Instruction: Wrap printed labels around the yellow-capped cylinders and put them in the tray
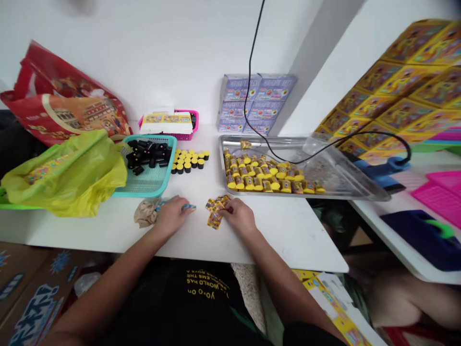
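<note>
My right hand (239, 216) rests on the white table (295, 230) with its fingers curled onto a small pile of yellow printed labels (215, 211). My left hand (173, 213) lies just to the left, fingers closed around a small light-blue object (188, 207), beside a crumpled beige cloth (145, 212). Behind the hands stand several black caps with yellow tops (188, 160) in rows. A metal tray (342, 178) to the right holds several small labelled cylinders with yellow ends (266, 178).
A teal basket (151, 180) holds black pieces. A yellow plastic bag (65, 175) and red bag (61, 103) lie left. A pink basket (185, 135) and purple boxes (252, 103) stand at the back. Yellow cartons (399, 86) are stacked right; a black cable (252, 72) hangs down.
</note>
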Tool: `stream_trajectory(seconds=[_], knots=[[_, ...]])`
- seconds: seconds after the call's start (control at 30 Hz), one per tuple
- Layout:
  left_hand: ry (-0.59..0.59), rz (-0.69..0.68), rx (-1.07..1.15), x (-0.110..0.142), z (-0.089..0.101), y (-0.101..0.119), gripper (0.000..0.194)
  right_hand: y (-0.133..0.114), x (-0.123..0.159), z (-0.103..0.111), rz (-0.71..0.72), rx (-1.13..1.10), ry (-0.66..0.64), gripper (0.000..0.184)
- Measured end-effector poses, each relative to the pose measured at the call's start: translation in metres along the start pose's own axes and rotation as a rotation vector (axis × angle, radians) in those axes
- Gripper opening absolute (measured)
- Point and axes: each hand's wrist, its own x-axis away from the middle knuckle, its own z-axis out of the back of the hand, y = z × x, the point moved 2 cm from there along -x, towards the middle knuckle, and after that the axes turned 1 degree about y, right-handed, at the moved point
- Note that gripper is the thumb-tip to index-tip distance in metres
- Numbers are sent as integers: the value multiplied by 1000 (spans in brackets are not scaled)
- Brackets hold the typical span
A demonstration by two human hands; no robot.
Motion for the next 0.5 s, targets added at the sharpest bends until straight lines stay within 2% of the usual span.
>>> stream_trajectory(seconds=[0.1, 0.2, 0.27, 0.33, 0.4, 0.5], knots=[[-46, -59, 122, -17, -18, 29, 23, 3, 1, -1, 18, -101, 13, 18], [-27, -90, 203, -38, -34, 45, 32, 8, 1, -1, 61, -271, 2, 21], [-58, -117, 276, -52, -44, 47, 26, 10, 1, -2, 69, -382, -31, 22], [-142, -101, 395, -64, -52, 45, 16, 10, 0, -3, 49, -460, -39, 23], [-230, -34, 544, -72, -61, 42, 18, 10, -2, -4, 19, -518, -25, 21], [-287, 52, 741, -76, -71, 37, 19, 11, -5, -6, -28, -594, -2, 18]])
